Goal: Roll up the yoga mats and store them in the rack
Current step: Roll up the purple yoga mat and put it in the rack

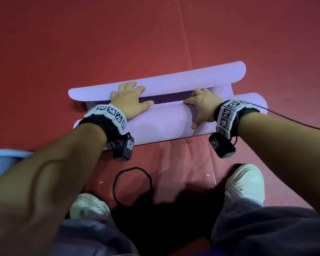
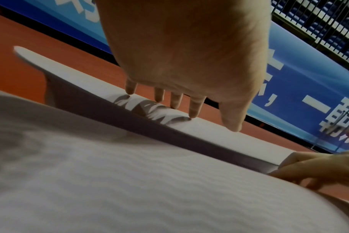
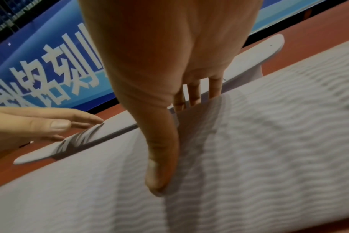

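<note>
A lilac yoga mat lies on the red floor, most of it wound into a thick roll (image 1: 164, 121) (image 2: 110, 189) (image 3: 249, 149). Its free end (image 1: 174, 78) (image 2: 209, 130) (image 3: 118, 119) curls up just beyond the roll. My left hand (image 1: 131, 98) (image 2: 189, 63) reaches over the roll, its spread, straight fingers touching the free end's edge. On the roll's right part rests my right hand (image 1: 201, 106) (image 3: 159, 63): the thumb presses the near side, and the fingers lie over the crest with their tips hidden in the gap.
A black elastic loop (image 1: 133, 185) lies on the floor between my pale shoes (image 1: 89, 206) (image 1: 246, 183). A light blue object (image 1: 4, 161) shows at the left edge. A blue banner (image 2: 289, 97) and a wire grid (image 2: 319, 23) stand beyond the mat.
</note>
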